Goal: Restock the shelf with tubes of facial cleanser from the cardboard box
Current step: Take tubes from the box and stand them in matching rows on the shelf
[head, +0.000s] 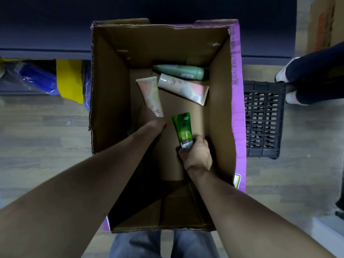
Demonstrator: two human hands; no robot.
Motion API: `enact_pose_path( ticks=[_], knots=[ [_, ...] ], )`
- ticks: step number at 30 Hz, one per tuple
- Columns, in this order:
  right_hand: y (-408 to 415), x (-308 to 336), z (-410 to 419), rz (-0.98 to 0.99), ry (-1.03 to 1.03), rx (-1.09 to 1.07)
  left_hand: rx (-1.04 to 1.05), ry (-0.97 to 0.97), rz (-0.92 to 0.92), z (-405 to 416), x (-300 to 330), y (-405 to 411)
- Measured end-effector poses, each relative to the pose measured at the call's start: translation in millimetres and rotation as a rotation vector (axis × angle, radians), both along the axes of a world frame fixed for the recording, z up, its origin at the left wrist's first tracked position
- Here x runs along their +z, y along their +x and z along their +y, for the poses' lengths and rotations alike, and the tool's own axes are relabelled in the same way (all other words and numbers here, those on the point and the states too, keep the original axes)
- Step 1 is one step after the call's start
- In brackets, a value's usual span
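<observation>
Both your hands are down in the cardboard box [111, 94].
Your right hand [198, 155] has its fingers wrapped tight round the green tube [182, 130] at centre frame; your left hand [151, 119] grips the pink tube [149, 94], with two more tubes lying above.

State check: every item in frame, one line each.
cardboard box: open, flaps up, on the floor
bright green tube: gripped at its cap end by right hand
pastel tube: lower end at left hand, grasp unclear
second pastel tube: lying loose
pale green tube: lying loose by far wall
black crate: beside the box
</observation>
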State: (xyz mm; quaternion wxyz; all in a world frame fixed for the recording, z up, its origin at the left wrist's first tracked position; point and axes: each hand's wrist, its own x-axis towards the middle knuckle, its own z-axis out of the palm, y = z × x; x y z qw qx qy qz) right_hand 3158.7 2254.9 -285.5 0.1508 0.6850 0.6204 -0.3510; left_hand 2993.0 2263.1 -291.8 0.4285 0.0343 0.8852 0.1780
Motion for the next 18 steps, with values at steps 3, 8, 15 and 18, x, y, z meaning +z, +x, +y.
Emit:
enact_pose_path(
  ticks=[3,8,15,18],
  knots=[
    [-3,2,6,0.034,-0.019,-0.035,0.121,0.012,-0.136,-5,5,1],
    [-12,24,11,0.108,-0.039,-0.083,0.069,0.028,-0.149,-28,31,3],
    [-28,75,27,0.217,0.012,-0.04,-0.061,0.142,-0.089,-46,85,3],
    [-39,105,36,0.322,0.042,-0.048,-0.106,0.228,-0.029,-42,115,-3]
  ],
)
